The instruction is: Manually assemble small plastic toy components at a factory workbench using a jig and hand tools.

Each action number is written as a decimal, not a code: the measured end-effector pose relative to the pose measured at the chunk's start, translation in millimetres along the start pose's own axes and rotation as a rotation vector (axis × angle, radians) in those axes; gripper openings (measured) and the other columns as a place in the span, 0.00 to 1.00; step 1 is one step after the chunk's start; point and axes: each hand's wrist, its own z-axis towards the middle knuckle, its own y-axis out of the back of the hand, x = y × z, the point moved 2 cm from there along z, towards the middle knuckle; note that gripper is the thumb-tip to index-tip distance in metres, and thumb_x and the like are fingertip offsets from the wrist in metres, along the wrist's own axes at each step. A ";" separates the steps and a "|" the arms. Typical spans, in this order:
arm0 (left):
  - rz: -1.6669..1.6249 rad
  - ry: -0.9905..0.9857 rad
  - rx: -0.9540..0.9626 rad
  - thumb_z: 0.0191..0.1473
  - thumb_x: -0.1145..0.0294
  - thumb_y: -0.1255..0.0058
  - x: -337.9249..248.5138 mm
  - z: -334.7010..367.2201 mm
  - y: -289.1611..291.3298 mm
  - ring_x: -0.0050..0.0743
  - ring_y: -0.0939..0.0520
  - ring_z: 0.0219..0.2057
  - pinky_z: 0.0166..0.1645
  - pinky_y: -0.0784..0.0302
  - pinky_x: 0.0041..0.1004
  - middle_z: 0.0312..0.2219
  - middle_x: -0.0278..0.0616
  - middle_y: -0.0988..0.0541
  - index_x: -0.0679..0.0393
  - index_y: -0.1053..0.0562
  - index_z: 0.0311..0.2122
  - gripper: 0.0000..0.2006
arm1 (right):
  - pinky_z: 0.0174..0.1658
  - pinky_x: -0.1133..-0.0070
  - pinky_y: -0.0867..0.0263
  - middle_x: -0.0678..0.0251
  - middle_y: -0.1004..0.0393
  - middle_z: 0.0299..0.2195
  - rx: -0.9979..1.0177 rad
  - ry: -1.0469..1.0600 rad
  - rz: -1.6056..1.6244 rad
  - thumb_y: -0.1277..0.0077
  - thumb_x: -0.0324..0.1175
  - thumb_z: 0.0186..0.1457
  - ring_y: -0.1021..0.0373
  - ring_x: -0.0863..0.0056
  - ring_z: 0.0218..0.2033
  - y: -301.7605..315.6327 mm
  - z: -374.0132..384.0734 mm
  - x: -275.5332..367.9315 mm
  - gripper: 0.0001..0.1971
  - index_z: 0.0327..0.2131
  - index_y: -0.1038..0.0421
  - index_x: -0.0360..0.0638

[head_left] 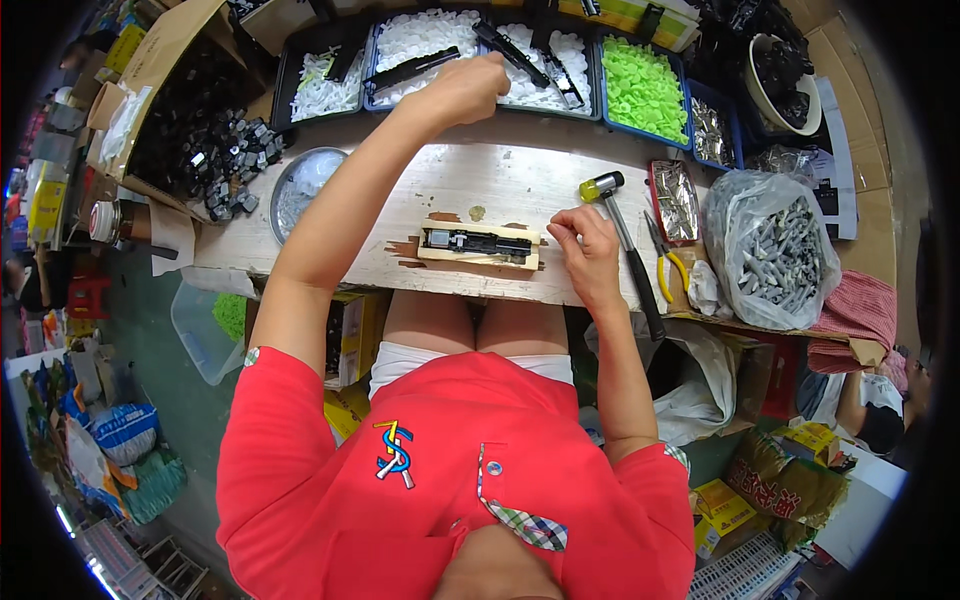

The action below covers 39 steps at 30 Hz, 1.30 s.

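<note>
My left hand (pixel 468 90) is stretched out over the far bins, its fingers curled closed. Whatever those fingers hold, if anything, is hidden. Right beside it are long black plastic pieces (pixel 512 55) lying on the white plastic parts (pixel 425 35). Near the table's front edge, a pale wooden block (pixel 432 263) cradles a black plastic assembly (pixel 490 243) with a small grey piece at its left end. To the right of the block, my right hand (pixel 590 250) hovers with thumb and forefinger pinched; anything between them is too small to make out.
A yellow-headed mallet (pixel 632 250) and yellow-handled pliers (pixel 672 270) lie right. Beyond them is a plastic bag of grey parts (pixel 770 250). Bins hold green parts (pixel 645 85) and metal pieces (pixel 710 130). Left are a round metal dish (pixel 283 205) and a carton of dark parts (pixel 215 160).
</note>
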 end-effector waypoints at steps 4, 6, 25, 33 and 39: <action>0.188 0.033 0.251 0.35 0.86 0.56 -15.9 3.7 10.2 0.49 0.25 0.35 0.37 0.29 0.38 0.39 0.51 0.32 0.64 0.26 0.28 0.12 | 0.32 0.78 0.50 0.70 0.32 0.23 0.003 -0.002 -0.002 0.49 0.28 0.45 0.36 0.73 0.25 -1.8 -0.8 -3.2 0.02 0.25 0.31 0.43; 0.249 0.032 0.315 0.35 0.85 0.55 -18.4 7.1 8.1 0.50 0.25 0.34 0.36 0.29 0.38 0.39 0.50 0.32 0.64 0.26 0.27 0.11 | 0.32 0.78 0.50 0.70 0.33 0.22 0.009 -0.005 -0.002 0.49 0.28 0.46 0.36 0.73 0.25 -2.5 -2.4 -3.2 0.02 0.24 0.31 0.43; -1.778 0.240 -0.112 0.48 0.78 0.49 -33.8 -88.1 -19.0 0.33 0.21 0.27 0.28 0.23 0.26 0.27 0.49 0.24 0.70 0.29 0.33 0.07 | 0.31 0.88 0.41 0.72 0.30 0.24 -0.118 -0.430 1.003 0.51 0.28 0.52 0.38 0.87 0.25 -7.7 15.0 20.4 0.04 0.29 0.31 0.38; -2.021 0.298 -0.124 0.49 0.80 0.51 -65.0 -157.5 -49.9 0.29 0.23 0.26 0.28 0.24 0.22 0.30 0.46 0.26 0.64 0.27 0.32 0.04 | 0.31 0.89 0.44 0.75 0.34 0.23 0.086 -0.498 1.138 0.51 0.29 0.52 0.40 0.87 0.25 -26.0 11.0 39.4 0.04 0.29 0.32 0.39; -2.075 0.256 -0.247 0.48 0.81 0.51 -71.3 -171.4 -49.9 0.30 0.21 0.26 0.29 0.21 0.25 0.29 0.42 0.27 0.65 0.28 0.32 0.04 | 0.28 0.90 0.45 0.77 0.34 0.22 0.133 -0.539 1.138 0.49 0.30 0.51 0.42 0.91 0.23 -36.9 4.1 52.9 0.04 0.28 0.31 0.41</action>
